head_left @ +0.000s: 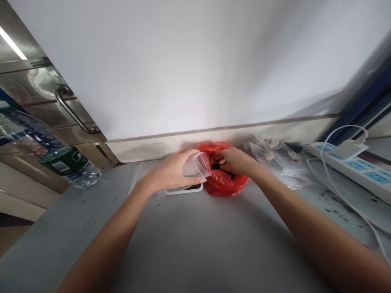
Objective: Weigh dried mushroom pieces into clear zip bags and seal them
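Note:
My left hand (171,171) is curled round a small clear plastic bag (202,163), with its mouth spread open and facing right. Under that hand lies a flat white device with a dark display (192,187), partly covered; it looks like a small scale. My right hand (233,160) reaches into an open red plastic bag (227,187), fingers bent together among dark and pale brown pieces. What the fingertips hold is hard to make out. The red bag stands on the grey table (195,244), touching the clear bag's edge.
Clear zip bags (275,158) with pale brown pieces lie right of the red bag. Farther right are a white power strip (354,167) and a white cable (334,189). A large water bottle (65,160) lies tilted at left. A white wall (195,69) closes off the back.

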The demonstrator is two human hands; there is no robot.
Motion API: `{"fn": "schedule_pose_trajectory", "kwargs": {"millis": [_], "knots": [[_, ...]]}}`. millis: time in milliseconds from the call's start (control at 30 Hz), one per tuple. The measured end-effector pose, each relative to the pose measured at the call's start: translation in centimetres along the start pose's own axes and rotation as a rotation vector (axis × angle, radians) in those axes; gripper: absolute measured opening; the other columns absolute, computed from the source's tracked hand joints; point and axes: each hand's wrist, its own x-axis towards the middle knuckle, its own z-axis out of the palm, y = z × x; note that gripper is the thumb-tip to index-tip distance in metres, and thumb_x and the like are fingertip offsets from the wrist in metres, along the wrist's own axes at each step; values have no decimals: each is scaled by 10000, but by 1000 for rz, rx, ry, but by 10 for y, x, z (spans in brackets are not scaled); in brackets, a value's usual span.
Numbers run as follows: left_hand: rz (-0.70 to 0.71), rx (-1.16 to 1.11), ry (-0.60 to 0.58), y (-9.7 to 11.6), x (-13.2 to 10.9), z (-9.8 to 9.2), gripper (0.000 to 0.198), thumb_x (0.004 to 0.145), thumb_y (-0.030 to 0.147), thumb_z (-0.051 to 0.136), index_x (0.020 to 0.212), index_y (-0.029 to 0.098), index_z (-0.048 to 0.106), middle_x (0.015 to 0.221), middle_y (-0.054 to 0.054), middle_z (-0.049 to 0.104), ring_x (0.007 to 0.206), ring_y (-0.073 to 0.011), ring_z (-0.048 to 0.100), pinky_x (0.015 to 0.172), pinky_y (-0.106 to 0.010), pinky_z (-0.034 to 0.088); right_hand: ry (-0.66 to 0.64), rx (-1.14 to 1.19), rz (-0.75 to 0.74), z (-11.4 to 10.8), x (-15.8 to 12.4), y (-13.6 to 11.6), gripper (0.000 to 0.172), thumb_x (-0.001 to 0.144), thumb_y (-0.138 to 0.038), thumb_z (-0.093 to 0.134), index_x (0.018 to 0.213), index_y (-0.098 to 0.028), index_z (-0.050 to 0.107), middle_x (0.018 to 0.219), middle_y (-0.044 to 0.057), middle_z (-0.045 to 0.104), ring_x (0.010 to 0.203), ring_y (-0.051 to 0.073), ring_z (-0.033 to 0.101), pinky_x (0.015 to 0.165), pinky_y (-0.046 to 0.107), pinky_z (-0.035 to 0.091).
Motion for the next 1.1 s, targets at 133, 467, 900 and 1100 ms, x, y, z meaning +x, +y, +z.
{"fn": "schedule_pose_trajectory", "kwargs": {"millis": [133, 467, 900, 1100], "knots": [[20, -16, 0, 2, 1, 1, 817, 823, 613, 685, 1514, 245, 450, 1564, -85, 496, 1399, -342, 500, 1113, -426, 460, -19, -5, -11, 1, 0, -1, 319, 825, -160, 605, 1121, -233, 696, 1144, 68, 758, 1041, 281, 697, 766, 319, 492], [33, -34, 9, 2, 1, 4, 753, 837, 608, 667, 1485, 273, 480, 1553, -78, 506, 1392, -335, 500, 1107, -440, 458, -38, 7, -73, 6, -2, -6, 419, 834, -219, 662, 1251, -238, 689, 1182, 97, 759, 1015, 281, 713, 824, 322, 515], [41, -39, -9, 5, 2, 6, 751, 838, 631, 652, 1475, 264, 497, 1545, -80, 521, 1397, -330, 504, 1118, -442, 449, -61, 40, -17, -14, -8, 4, 250, 772, -81, 528, 775, -191, 753, 636, 28, 690, 586, 181, 629, 565, 272, 455], [54, -52, 1, 4, 5, 9, 723, 842, 612, 658, 1461, 270, 507, 1534, -72, 535, 1393, -324, 509, 1114, -440, 451, -28, 67, -45, -22, -7, 12, 252, 739, -69, 551, 775, -179, 775, 679, 40, 715, 674, 188, 653, 616, 264, 463]]}}
